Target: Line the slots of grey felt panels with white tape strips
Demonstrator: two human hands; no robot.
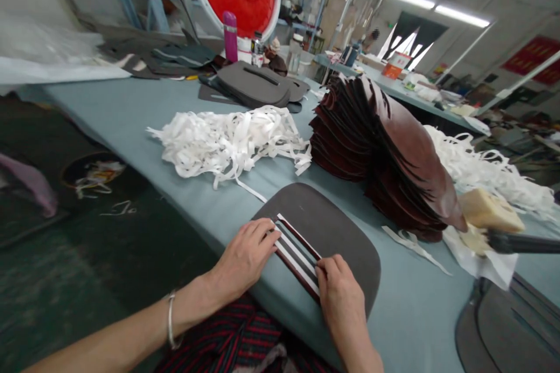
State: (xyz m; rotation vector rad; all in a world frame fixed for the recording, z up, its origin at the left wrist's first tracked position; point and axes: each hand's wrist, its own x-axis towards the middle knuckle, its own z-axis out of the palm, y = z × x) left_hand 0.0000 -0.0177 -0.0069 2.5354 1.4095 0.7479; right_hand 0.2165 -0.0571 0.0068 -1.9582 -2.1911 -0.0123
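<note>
A dark grey rounded foam panel lies at the near edge of the blue-grey table. On it sits a maroon strip with two white tape bands running along it. My left hand rests fingers-flat on the strip's near-left end, pressing it down. My right hand has its fingers curled and presses on the strip's other end. Neither hand lifts anything.
A heap of white tape strips lies behind the panel. A fanned stack of maroon leather pieces stands to the right, more white strips beyond it. Grey panels and a purple bottle sit at the back. A brush lies right.
</note>
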